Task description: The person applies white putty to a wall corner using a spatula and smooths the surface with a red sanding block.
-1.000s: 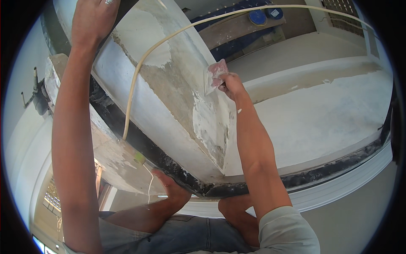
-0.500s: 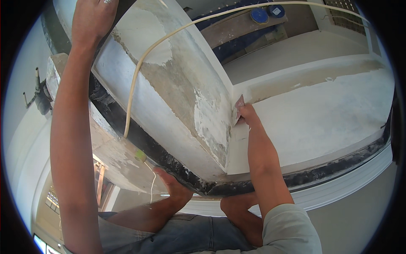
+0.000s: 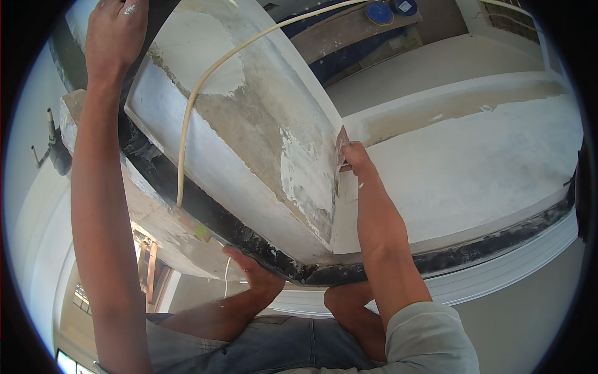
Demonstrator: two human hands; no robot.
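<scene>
My right hand (image 3: 356, 157) is closed round a thin, flat putty scraper (image 3: 342, 138). Its blade stands on edge in the inner corner where a patchy plastered panel (image 3: 249, 124) meets a white-coated surface (image 3: 461, 162). Fresh white filler (image 3: 302, 181) lies in a rough patch on the panel beside that corner. Reaching up at the far left, my left hand (image 3: 118, 40) has a white smear on a knuckle and rests by a dark edge; its fingers run out at the top of the picture, so their grip is hidden.
A cream hose (image 3: 193, 103) arches across the panel. Black edging (image 3: 249, 240) runs along the near side, with my bare foot (image 3: 254, 274) against it. Blue-lidded tubs (image 3: 379, 14) stand on a plank (image 3: 355, 34) at the back. Pipe stubs (image 3: 53, 140) stick out at the left.
My right hand and the scraper have shifted slightly up and left along the corner, the blade now more upright. My left hand appears lower and further left; the whole view has shifted a little.
</scene>
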